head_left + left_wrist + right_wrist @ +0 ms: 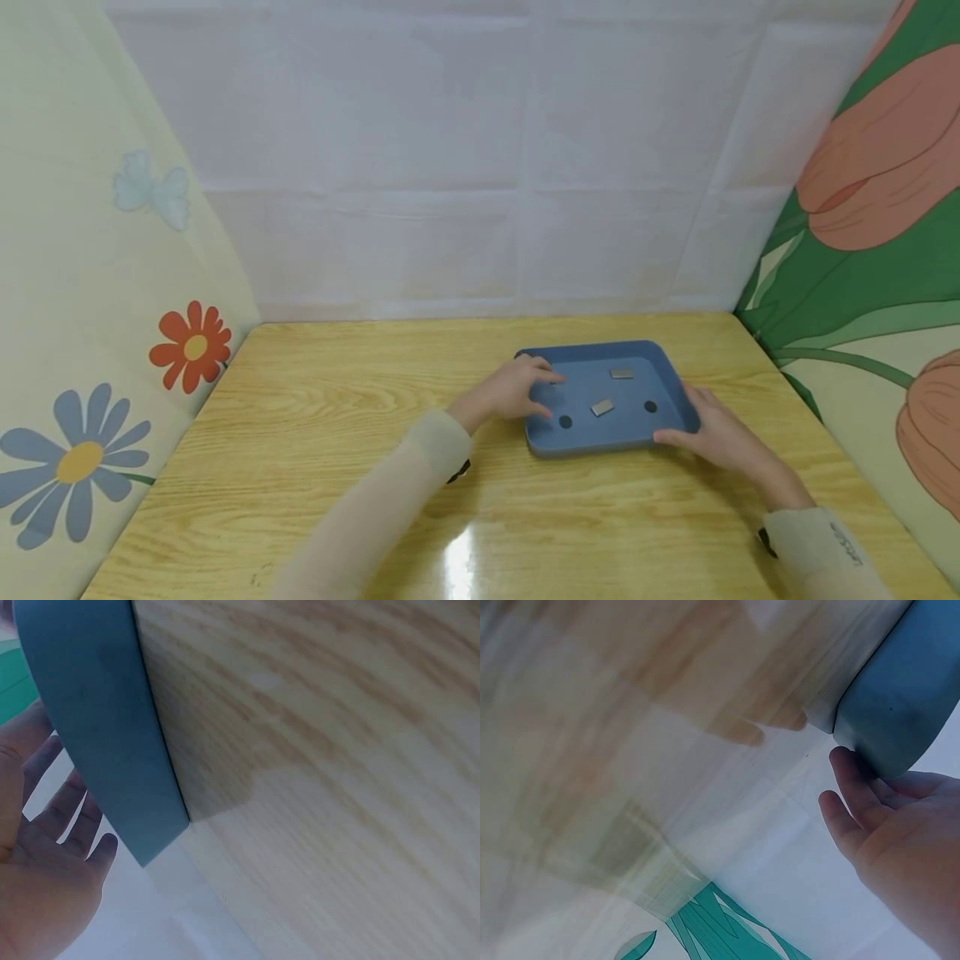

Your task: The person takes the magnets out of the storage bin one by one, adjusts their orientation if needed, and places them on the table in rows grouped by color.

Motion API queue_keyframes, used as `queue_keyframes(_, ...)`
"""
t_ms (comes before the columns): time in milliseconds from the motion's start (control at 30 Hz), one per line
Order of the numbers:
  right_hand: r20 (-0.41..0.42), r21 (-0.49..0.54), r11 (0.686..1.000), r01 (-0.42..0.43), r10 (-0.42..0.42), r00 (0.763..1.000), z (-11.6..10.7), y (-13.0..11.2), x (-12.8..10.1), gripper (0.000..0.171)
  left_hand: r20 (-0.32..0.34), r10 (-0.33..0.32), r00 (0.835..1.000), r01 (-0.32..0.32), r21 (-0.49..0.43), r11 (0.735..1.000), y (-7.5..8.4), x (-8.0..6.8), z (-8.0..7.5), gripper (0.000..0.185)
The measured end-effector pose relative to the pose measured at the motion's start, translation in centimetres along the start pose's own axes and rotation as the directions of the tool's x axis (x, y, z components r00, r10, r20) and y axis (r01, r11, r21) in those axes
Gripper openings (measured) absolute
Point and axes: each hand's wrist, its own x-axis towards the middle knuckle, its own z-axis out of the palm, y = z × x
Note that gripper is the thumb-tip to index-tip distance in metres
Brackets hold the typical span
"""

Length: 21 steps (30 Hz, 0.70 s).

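A blue tray [592, 347] stands on the wooden table [337, 433], right of centre. Inside it lie two grey rectangular pieces [621, 373] [602, 407] and two black round pieces [566, 422] [650, 407]. My left hand [525, 390] rests on the tray's left rim, its fingers reaching over the edge. In the left wrist view the left hand [52, 847] shows spread, fairly straight fingers behind the tray wall [105, 712]. My right hand [705, 425] lies against the tray's right front corner. In the right wrist view the right hand [885, 825] touches the tray's outer wall [904, 697] with relaxed fingers.
Cloth walls enclose the table: a flower print on the left [191, 346], plain white at the back [487, 208], a tulip print on the right [877, 250]. Bare wood stretches left of and in front of the tray.
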Motion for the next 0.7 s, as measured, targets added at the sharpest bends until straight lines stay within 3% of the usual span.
queue_keyframes(267, 0.006, -0.001, 1.0, -0.003, 0.003, 1.0, 0.0, 0.0, 0.0, 0.119, 0.02, 0.022, 1.0, -0.022, 0.033, 0.999, 0.7, 0.6, 1.5, 0.052)
queue_keyframes(700, 0.01, 0.002, 1.0, -0.007, 0.007, 1.0, 0.0, 0.0, -0.1, 0.119, 0.018, -0.01, 1.0, 0.008, 0.081, 0.997, 1.4, 1.0, 2.6, 0.033)
